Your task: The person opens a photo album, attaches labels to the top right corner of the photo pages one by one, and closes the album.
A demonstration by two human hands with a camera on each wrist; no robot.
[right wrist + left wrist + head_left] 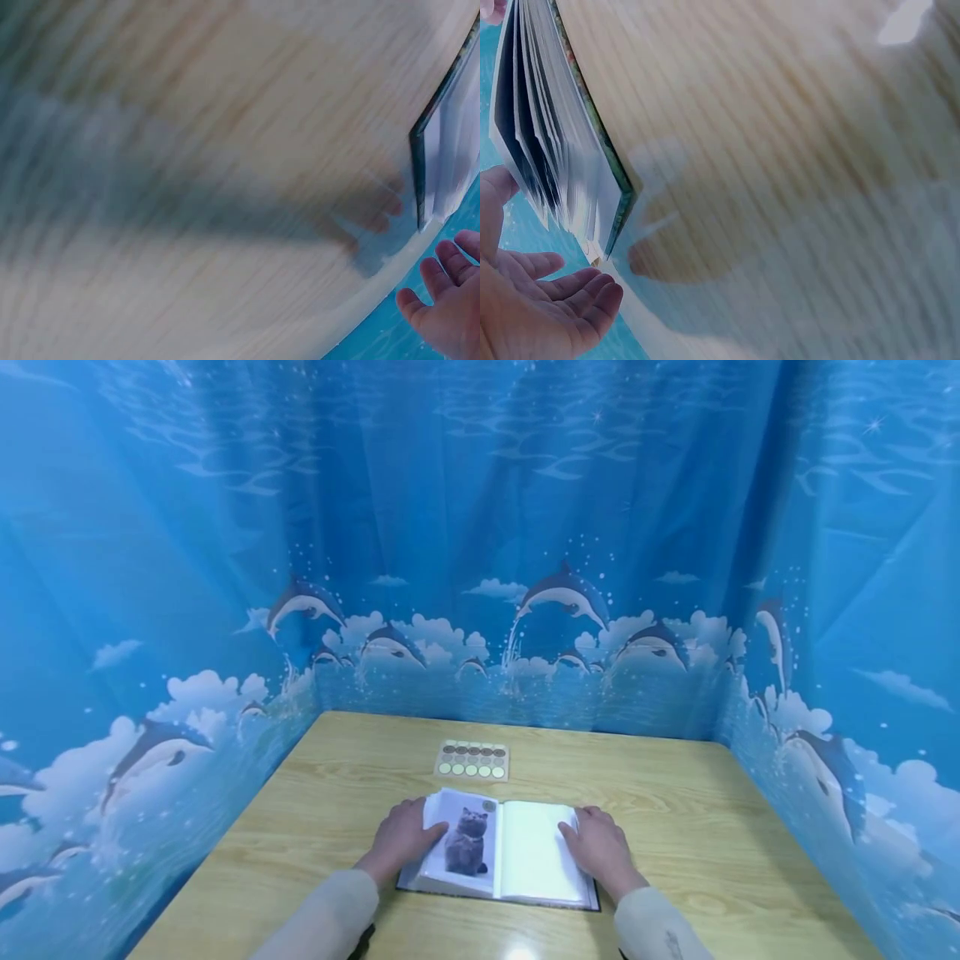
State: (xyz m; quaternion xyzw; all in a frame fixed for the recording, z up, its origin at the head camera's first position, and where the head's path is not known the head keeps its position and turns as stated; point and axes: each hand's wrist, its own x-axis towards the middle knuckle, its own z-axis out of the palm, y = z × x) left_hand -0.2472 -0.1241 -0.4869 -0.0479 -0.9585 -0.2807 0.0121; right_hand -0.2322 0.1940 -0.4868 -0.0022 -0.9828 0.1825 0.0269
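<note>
A photo album (pixel 536 852) lies spread on the table, its right page blank white. On the left page is a picture of a grey cat (pixel 467 845), with a small round sticker (pixel 489 807) near that page's top right corner. My left hand (pixel 401 837) is at the album's left edge, thumb over the page; in the left wrist view its fingers (pixel 592 300) extend loosely beside the fanned pages (pixel 562 142). At the opposite edge, my right hand (pixel 600 845) rests its thumb on the blank page, while its other fingers (pixel 439 277) stretch out beside the cover.
Behind the album lies a sheet of round stickers (pixel 472 761) in rows, dark ones at the back and pale green ones in front. The wooden table (pixel 322 802) is bordered by blue curtains (pixel 450 527) printed with dolphins at the back and sides.
</note>
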